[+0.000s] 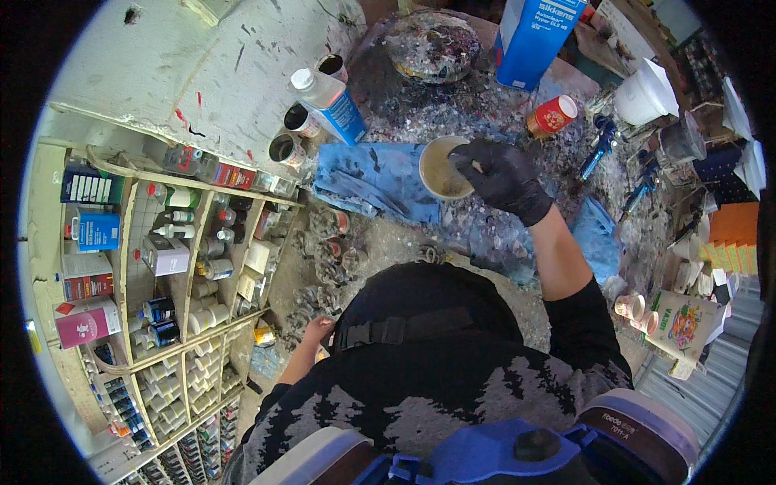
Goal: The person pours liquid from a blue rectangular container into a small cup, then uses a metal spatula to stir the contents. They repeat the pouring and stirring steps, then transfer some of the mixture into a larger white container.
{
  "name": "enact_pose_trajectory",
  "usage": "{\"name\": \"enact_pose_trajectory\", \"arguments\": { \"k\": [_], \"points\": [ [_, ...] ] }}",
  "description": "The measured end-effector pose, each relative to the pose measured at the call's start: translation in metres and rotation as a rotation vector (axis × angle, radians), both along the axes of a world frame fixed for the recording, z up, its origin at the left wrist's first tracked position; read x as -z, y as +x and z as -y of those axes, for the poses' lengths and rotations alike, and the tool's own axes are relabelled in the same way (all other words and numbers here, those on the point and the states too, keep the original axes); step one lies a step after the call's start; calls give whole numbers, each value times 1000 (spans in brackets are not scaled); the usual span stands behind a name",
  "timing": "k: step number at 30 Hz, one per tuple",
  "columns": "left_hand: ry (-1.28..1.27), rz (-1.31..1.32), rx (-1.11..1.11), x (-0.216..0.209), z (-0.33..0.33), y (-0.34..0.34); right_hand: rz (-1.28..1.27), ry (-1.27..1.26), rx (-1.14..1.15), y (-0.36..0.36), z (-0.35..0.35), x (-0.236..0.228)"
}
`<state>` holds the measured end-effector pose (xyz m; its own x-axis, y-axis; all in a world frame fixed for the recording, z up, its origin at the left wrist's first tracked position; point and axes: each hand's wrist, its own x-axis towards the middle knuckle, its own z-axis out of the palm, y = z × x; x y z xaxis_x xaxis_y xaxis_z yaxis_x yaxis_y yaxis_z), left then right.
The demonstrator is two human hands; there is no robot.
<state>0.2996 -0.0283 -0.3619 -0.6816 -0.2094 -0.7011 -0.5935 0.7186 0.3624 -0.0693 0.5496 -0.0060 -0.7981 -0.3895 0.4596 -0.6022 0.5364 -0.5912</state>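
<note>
In its black glove, my right hand [503, 174] is at the right rim of a pale cup [437, 179]. The fingers are pinched together over the cup's mouth; what they grip is hidden. Murky beige liquid or residue shows inside the cup, which stands on the right end of a blue cloth [364, 174]. My left hand [320, 328] hangs low beside my body, well away from the bench. It looks bare, and its small, partly hidden fingers do not show whether they hold anything. Left of the cloth stands a clear bottle [330, 105] with a white cap and blue label.
Several dark-filled cups [286, 149] line the bench's left edge. Behind are a paint-caked round lump [433, 47] and a blue metal can [535, 40]. To the right are a red cup [554, 115], a white bucket [644, 95] and blue spray guns [599, 148]. Crowded shelves [128, 267] stand left.
</note>
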Motion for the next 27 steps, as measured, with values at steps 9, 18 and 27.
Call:
{"name": "enact_pose_trajectory", "arguments": {
  "k": [9, 18, 27],
  "points": [
    [446, 72, -500, -67, -18, -29, -261, 258, 112, -17, 2, -3],
    [293, 56, -243, -66, -22, -35, -116, 55, -20, 5, 6, 1],
    [180, -12, -96, -62, -10, -29, -137, 251, 154, -12, -5, -8]
  ]
}}
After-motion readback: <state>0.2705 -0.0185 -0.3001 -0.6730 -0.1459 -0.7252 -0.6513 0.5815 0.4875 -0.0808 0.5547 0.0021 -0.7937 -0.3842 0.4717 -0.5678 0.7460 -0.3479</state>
